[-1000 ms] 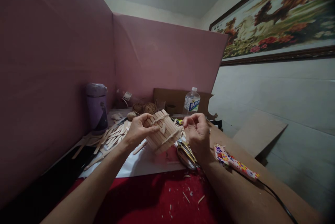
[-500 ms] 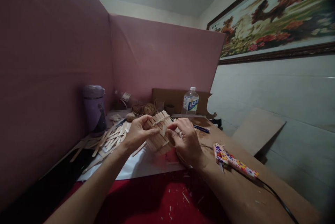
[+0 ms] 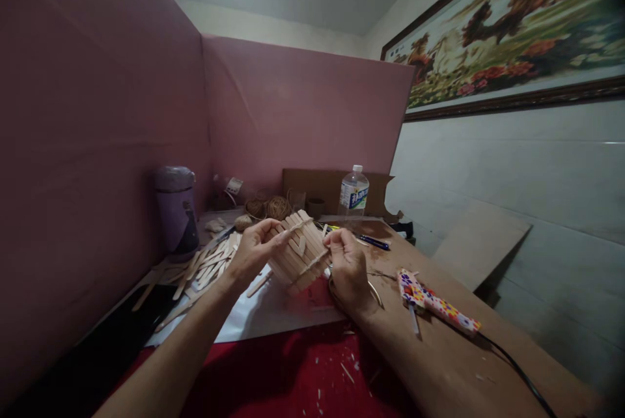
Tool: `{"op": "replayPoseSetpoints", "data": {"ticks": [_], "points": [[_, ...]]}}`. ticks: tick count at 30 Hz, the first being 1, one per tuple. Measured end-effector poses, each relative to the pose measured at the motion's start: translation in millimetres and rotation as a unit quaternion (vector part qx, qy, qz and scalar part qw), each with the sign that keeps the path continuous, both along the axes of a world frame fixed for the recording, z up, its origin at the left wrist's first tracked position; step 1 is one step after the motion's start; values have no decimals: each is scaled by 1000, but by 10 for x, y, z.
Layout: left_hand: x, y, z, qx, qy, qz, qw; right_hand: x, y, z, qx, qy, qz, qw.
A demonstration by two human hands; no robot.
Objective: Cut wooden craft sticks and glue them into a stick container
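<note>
A small craft piece made of wooden ice-cream sticks (image 3: 299,253), bound with bands of twine, is held up over the table between both hands. My left hand (image 3: 254,249) grips its left side with the fingers curled over the top sticks. My right hand (image 3: 346,264) is closed in a pinch at its right side, on the twine that runs round the sticks. Scissors (image 3: 375,292) lie partly hidden under my right hand.
Loose wooden sticks (image 3: 205,262) are scattered left on a white sheet (image 3: 263,310). A colourful glue gun (image 3: 434,303) with a black cord lies right. Behind stand a purple jug (image 3: 176,209), twine balls (image 3: 273,207), a water bottle (image 3: 353,191) and a blue pen (image 3: 374,242). Pink boards wall the back and left.
My right hand came in from the right to the piece's side and now pinches the twine there. The left hand kept its hold. The view shifted slightly.
</note>
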State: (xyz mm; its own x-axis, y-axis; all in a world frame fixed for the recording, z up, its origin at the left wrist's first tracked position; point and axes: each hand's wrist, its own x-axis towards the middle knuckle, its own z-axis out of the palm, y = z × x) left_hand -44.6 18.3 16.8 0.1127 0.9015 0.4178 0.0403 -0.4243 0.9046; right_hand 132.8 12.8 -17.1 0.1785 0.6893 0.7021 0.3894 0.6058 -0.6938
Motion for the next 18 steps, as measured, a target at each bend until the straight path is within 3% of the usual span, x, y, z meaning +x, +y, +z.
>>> {"op": "replayPoseSetpoints", "data": {"ticks": [8,18], "points": [[-52,78,-57,-15,-12,16,1000,-109,-81,-31,74,-16,48,996],[-89,153,-99,26,-24,63,997,-75,-29,-97,72,-25,17,997]]}}
